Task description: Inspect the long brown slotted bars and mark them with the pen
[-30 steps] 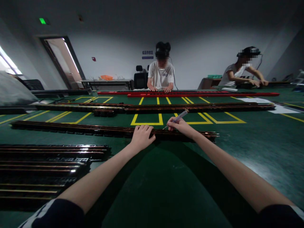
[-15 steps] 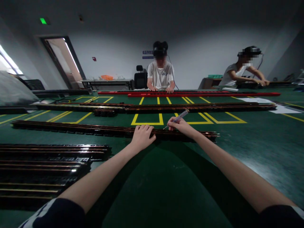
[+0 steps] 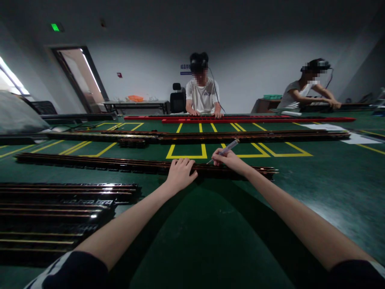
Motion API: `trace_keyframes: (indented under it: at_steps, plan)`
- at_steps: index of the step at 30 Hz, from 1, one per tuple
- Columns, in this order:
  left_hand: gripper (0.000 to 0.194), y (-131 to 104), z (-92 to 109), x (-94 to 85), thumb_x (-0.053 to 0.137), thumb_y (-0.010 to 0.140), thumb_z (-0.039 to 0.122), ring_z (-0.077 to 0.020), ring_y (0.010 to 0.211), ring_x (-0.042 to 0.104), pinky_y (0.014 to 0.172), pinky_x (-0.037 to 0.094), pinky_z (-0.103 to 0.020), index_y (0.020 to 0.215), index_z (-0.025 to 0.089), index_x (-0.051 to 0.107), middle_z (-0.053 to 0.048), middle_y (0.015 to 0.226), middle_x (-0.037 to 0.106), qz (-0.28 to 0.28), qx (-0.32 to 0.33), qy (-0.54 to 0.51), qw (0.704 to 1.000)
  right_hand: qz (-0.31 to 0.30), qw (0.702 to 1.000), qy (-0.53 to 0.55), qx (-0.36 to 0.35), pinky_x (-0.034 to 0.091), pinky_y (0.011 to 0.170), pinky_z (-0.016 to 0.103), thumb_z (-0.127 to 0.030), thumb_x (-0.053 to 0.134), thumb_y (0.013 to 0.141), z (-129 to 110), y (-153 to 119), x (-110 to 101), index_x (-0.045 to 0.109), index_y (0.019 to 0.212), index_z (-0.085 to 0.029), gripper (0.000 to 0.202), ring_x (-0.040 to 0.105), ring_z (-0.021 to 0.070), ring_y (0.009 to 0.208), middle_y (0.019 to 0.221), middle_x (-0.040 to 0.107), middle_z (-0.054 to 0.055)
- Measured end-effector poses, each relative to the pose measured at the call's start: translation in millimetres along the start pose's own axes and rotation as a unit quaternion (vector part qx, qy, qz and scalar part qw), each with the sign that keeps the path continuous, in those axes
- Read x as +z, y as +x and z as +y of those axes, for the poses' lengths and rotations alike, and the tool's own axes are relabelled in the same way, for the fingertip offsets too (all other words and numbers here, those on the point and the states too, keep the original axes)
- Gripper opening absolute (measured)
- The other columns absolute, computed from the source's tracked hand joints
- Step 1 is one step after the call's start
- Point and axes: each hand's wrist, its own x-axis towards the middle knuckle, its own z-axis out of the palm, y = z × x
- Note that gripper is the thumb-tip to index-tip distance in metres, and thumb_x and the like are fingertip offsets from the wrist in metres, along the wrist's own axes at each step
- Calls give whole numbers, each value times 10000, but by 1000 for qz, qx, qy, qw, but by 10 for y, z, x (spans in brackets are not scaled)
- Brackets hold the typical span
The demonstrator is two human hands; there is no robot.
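A long black rail with copper-coloured strips (image 3: 99,162) lies across the green table in front of me. My left hand (image 3: 179,175) holds it from above, fingers over the far side and thumb toward the near side. To the right, my right hand (image 3: 230,159) grips a small screwdriver with a clear handle (image 3: 229,146) like a pen. The handle leans up to the right, and its thin tip points down at the rail just right of my left hand. Whether the tip touches the rail is too small to tell.
Several similar rails (image 3: 60,208) lie at the near left. Another row of rails (image 3: 240,137) crosses the table farther back, with red-edged bars (image 3: 270,119) behind it. White paper (image 3: 361,138) lies at right. A co-worker (image 3: 203,94) sits opposite, another person (image 3: 300,94) far right.
My hands, the screwdriver and the rail look unmoved. The co-worker opposite has shifted their head slightly to the left.
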Motion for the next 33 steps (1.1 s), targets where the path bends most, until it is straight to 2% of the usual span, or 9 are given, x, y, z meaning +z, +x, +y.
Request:
trace_keyframes:
  at_steps: [11,17,25,33]
  plan:
    - [329,-7,3,15,449,896,354,-275,1047,592,923,408,-447,1118,179,617,-108,1121,672,16,0,-8,1000,10,1000,11,7,485,663,304,-318,633,782,-1,4,-12,557,705,-189,169,548,115,582,614,596,-15]
    - [318,-15,-5,13,434,892,289,-263,1077,583,951,393,-448,1128,183,618,-100,1150,668,20,8,-20,1000,17,999,27,5,490,658,310,-336,644,765,21,27,-5,544,694,-190,192,555,118,580,610,595,-17]
    - [342,-19,-38,46,403,884,214,-258,1102,571,977,378,-459,1155,183,609,-95,1177,654,23,6,-13,1000,17,1000,17,15,497,643,300,-259,614,768,-2,19,-49,535,661,-195,148,558,119,564,577,583,-15]
    - [408,-27,-30,9,381,855,93,-263,1132,572,995,388,-494,1181,180,609,-112,1197,652,20,4,-16,1000,22,999,30,9,484,629,296,-327,663,727,58,40,-91,553,657,-189,190,559,121,558,578,592,-11]
